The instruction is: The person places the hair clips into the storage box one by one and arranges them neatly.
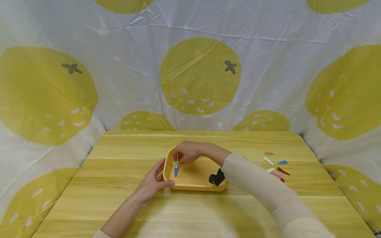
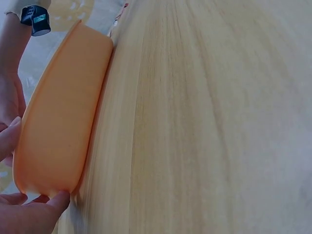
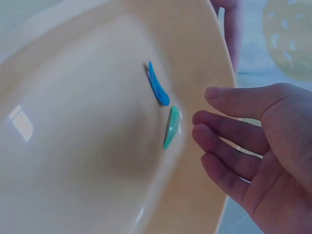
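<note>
An orange tray (image 1: 193, 188) sits on the wooden table in front of me. My left hand (image 1: 153, 181) grips its left end, thumb on the front rim and fingers along the outer wall; the left wrist view shows these fingers (image 2: 57, 202) against the tray wall. Inside the tray's left end lie a blue hair clip (image 3: 158, 87) and a green hair clip (image 3: 172, 127), nearly end to end. Over them is my right hand (image 1: 189, 151). In the right wrist view its fingers (image 3: 224, 131) are loosely bent beside the green clip, with nothing between thumb and fingertips.
Several hair clips lie scattered on the table at right, among them an orange one (image 1: 269, 153), a blue one (image 1: 282, 162) and a red one (image 1: 283, 171). A black device (image 1: 216, 177) is on my right wrist. Fruit-patterned cloth (image 1: 199, 76) surrounds the table.
</note>
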Demonstrator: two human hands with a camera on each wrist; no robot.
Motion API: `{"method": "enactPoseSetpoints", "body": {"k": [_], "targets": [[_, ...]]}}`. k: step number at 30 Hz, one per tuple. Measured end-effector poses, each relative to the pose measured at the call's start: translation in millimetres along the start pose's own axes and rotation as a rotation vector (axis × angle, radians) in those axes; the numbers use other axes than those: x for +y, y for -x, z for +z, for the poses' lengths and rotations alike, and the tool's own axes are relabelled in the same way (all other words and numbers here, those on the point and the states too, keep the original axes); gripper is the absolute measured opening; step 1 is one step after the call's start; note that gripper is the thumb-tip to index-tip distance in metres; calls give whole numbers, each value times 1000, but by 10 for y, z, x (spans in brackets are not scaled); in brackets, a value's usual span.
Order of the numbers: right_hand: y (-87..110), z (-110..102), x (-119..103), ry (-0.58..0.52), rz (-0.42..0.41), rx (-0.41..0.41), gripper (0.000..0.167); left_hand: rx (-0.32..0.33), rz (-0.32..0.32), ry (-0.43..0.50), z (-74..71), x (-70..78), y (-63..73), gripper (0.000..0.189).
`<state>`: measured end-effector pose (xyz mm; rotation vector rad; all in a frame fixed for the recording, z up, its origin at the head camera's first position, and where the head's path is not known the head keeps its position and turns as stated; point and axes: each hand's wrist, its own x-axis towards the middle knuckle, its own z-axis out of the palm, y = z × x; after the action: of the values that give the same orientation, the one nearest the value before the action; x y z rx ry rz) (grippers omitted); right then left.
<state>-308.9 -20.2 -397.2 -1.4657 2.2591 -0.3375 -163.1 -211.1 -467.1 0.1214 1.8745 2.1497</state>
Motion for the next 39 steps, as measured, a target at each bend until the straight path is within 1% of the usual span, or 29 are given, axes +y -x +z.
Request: {"method": "enactPoseSetpoints", "body": {"k": [5,9,14,21,26,31,39], "targets": [[135,-118,4,-2,0,3,19,38,-25,-8,26,18,-16,99],[242,-209,5,-4,3,0,21,41,-26,0,40,35,-28,99],[329,-290,0,-7,13,-3,21,42,-23,7,13,30,-23,101],[498,-435,-10,-31,32,5,20,62,-24,-16,-24,37,-15,100],[662,-516,35,-35,32,26,20,65,-25,-22,-36,41,-12,101],[844,-551,109,-17,25,65,23,70,-23,-32,-36,52,11,101],[1139,-567,222,-29,60,127,21,70,-25,-39,-43,42,33,101]]}}
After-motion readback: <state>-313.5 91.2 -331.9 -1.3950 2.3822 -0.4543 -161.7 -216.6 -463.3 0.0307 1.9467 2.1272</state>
